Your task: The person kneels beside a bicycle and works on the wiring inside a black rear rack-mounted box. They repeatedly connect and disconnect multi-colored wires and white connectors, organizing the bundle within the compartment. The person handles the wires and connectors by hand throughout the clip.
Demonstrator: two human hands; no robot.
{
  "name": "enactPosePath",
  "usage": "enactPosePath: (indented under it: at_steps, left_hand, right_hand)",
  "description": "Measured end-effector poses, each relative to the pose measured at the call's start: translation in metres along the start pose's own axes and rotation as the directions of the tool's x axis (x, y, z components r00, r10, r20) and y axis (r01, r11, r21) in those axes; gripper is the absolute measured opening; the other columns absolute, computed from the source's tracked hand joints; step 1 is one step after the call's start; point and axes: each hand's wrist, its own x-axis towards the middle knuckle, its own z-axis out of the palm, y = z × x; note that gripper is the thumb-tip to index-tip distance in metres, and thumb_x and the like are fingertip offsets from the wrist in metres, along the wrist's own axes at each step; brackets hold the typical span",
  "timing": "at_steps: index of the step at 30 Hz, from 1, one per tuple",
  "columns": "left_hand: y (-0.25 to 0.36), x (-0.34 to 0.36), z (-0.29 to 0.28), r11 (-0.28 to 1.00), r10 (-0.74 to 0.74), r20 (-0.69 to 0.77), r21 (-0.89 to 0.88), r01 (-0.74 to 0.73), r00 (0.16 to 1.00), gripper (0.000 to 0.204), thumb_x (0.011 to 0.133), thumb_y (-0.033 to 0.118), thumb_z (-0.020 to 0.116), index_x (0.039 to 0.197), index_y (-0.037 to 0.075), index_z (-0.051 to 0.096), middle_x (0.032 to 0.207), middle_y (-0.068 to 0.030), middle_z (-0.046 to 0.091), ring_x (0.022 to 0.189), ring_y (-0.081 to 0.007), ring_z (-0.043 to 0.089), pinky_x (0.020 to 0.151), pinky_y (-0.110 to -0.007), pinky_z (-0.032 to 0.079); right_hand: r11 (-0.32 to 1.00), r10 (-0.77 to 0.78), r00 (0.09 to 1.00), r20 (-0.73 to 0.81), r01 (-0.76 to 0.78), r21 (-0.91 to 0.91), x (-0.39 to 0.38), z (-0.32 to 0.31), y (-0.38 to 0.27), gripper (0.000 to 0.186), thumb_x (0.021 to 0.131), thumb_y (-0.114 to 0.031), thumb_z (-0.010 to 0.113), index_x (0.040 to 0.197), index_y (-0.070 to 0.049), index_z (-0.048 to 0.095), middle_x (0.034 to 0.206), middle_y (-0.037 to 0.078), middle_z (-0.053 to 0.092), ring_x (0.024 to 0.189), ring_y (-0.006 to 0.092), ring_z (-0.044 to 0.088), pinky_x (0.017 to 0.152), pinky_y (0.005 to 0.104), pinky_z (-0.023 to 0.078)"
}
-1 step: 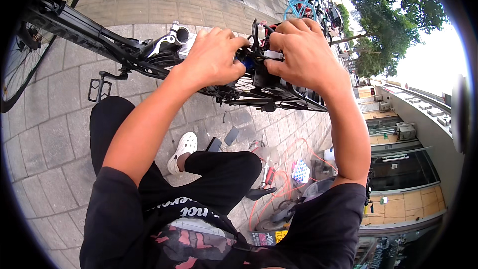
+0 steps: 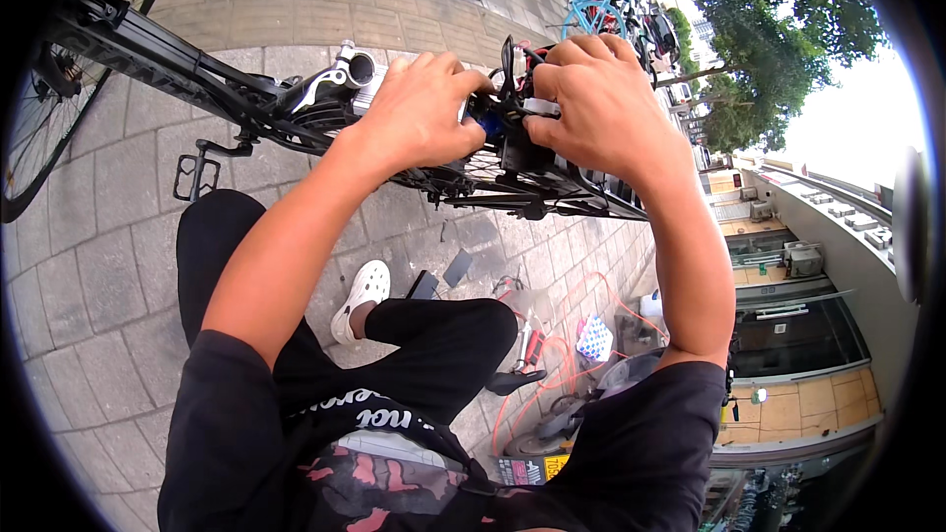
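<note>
A black bicycle point(image 2: 168, 74) stands across the upper part of the view, its pedal point(image 2: 197, 175) at the left. Over its rear end, my left hand point(image 2: 422, 113) has thumb and fingers closed around a small part, mostly hidden, beside a blue piece point(image 2: 490, 125). Opposite it, my right hand point(image 2: 606, 113) grips the end of a black casing point(image 2: 522, 153). Between the hands, black wires point(image 2: 508, 69) loop upward, with some red ones behind. An open silver seat-post clamp point(image 2: 335, 79) with a white lever is left of my left hand.
On the paving lie a black saddle point(image 2: 514, 381), a red-handled tool point(image 2: 534, 345), an orange cord point(image 2: 554, 360), a blue-and-white patterned packet point(image 2: 594, 339) and a flat black object point(image 2: 424, 286). Light blue bicycles point(image 2: 596, 0) stand farther back. Shopfronts point(image 2: 798, 335) line the right side.
The black wire loop between the hands has shifted very slightly. Both hands otherwise keep their places.
</note>
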Motion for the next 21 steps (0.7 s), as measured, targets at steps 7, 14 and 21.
enactPosePath:
  at_steps: [7,14,21]
  left_hand:
    - [-0.007,0.003,0.014,0.984,0.168,-0.055,0.07,-0.164,0.984,0.038,0.096,0.028,0.08,0.129,0.009,0.081,0.131,-0.0104,0.08,0.129,-0.0305,0.07,0.107,-0.05,0.046]
    - [0.002,0.006,0.022,0.986,0.138,-0.175,0.116,-0.119,0.975,0.032,0.102,0.034,0.083,0.123,0.01,0.084,0.121,-0.0054,0.083,0.124,-0.0268,0.072,0.102,-0.049,0.046]
    - [0.013,0.007,0.03,0.981,0.116,-0.167,0.174,-0.086,0.979,0.02,0.094,0.023,0.084,0.109,0.011,0.088,0.123,-0.0044,0.078,0.123,-0.0315,0.067,0.103,-0.051,0.047]
  right_hand:
    - [0.98,0.075,0.997,-0.01,-0.075,-0.184,0.011,0.003,0.0,0.028,0.091,-0.03,0.08,0.107,-0.008,0.089,0.119,0.012,0.084,0.124,0.0346,0.074,0.12,0.0546,0.047]
    - [0.981,0.075,0.992,-0.106,-0.093,-0.169,0.011,0.017,0.003,0.024,0.093,-0.025,0.081,0.108,-0.008,0.087,0.113,0.011,0.083,0.123,0.0344,0.074,0.114,0.0518,0.049]
    - [0.994,0.041,0.994,0.099,-0.051,0.101,0.005,-0.006,0.009,0.055,0.088,-0.026,0.089,0.139,-0.01,0.077,0.147,0.015,0.07,0.149,0.0374,0.06,0.131,0.0501,0.043]
